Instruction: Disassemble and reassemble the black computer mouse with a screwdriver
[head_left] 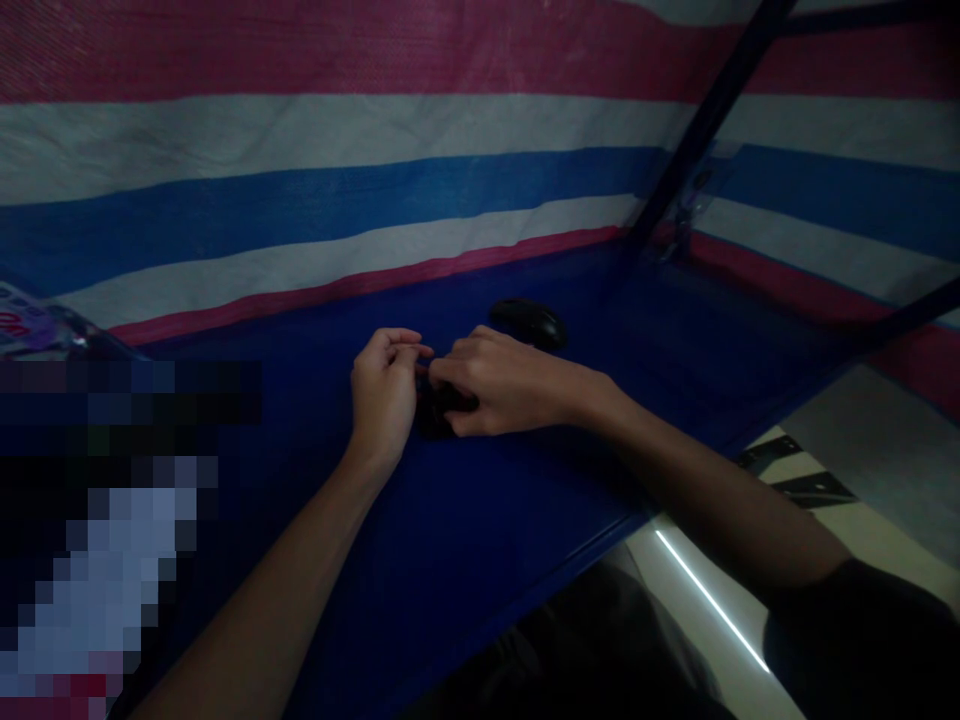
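My right hand (510,385) reaches in from the right, its fingers bent round a small black object (441,412) low over the blue table surface (420,550). That object is mostly covered by the fingers and dim, so its kind does not show. Close on its left side is my left hand (384,395), with fingers curled and their tips near those of the right hand; whether something thin is pinched there I cannot make out. Just beyond my right hand lies a black, rounded thing that looks like a computer mouse (531,322).
A striped pink, white and blue sheet (337,210) hangs behind the table. A dark post (697,130) rises at the back right, with a clear plastic bag (686,205) near it. Another plastic bag (45,325) is at the left, above a blurred-out patch. Dark brackets (814,489) lie on the floor.
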